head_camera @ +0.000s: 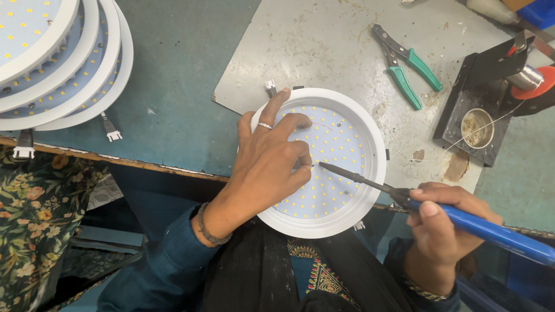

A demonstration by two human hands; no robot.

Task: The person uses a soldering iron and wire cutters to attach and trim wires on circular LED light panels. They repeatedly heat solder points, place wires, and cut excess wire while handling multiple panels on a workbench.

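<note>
soldering iron [457, 216] touching led panel [335, 159]

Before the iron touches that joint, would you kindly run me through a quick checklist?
1. Left hand steadying the lamp: ok.
2. Right hand gripping the iron by its blue handle: ok.
3. Tip aimed at the spot by the left fingertips: ok, though fingers are very close, not ok for safety.
4. Solder wire in hand: cannot tell.
5. Cutters out of the way: ok.
6. Tip hot: cannot tell.
</note>
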